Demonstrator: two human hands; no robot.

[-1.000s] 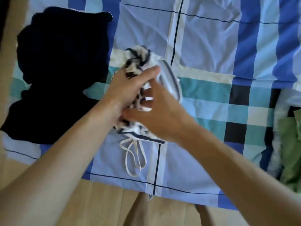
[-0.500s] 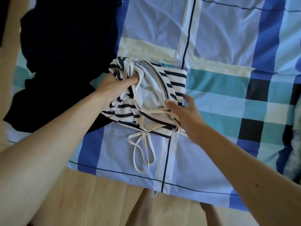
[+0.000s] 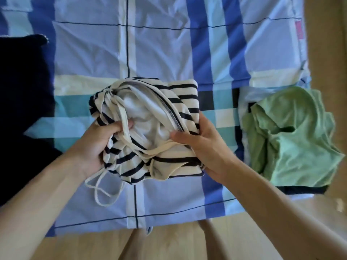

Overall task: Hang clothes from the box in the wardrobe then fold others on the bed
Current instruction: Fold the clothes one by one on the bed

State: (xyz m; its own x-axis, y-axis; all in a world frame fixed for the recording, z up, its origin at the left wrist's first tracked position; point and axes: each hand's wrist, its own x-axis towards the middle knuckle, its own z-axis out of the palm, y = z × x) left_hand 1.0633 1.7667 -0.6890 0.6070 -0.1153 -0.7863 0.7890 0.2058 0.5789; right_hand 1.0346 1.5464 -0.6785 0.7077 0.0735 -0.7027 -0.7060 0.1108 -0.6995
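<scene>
Nearest: pale wood floor point(image 3: 84, 246) along the bottom, with the bed's edge just past it. Both bare forearms reach in from below.

Left hand point(image 3: 93, 145): fingers curled tight round the bunched left side of the striped garment point(image 3: 180, 98), thumb tip on top of the fabric with a cream cord crossing it. Right hand point(image 3: 204, 147): thumb pressed on top near the zip seam, fingers wrapped round the right edge. It pinches the folded layers between thumb and fingers; the fingertips are hidden under the cloth.

The garment is cream with dark stripes. It's half folded with its white lining showing, and lies mid-bed on the bed cover point(image 3: 159, 49) between the two hands. The right half is flat and squared, the left half bunched. A cord loop point(image 3: 101, 194) trails off its near-left corner onto the cover.

Right of it, apart: a crumpled green garment point(image 3: 293, 143), lying on something dark-edged near the bed's corner. Left, apart: a dark navy garment point(image 3: 22, 102), partly out of frame.

Further back: only blue, teal and white checked cover, wrinkled. Far right edge has a small pink tag point(image 3: 299, 31), text unreadable.
</scene>
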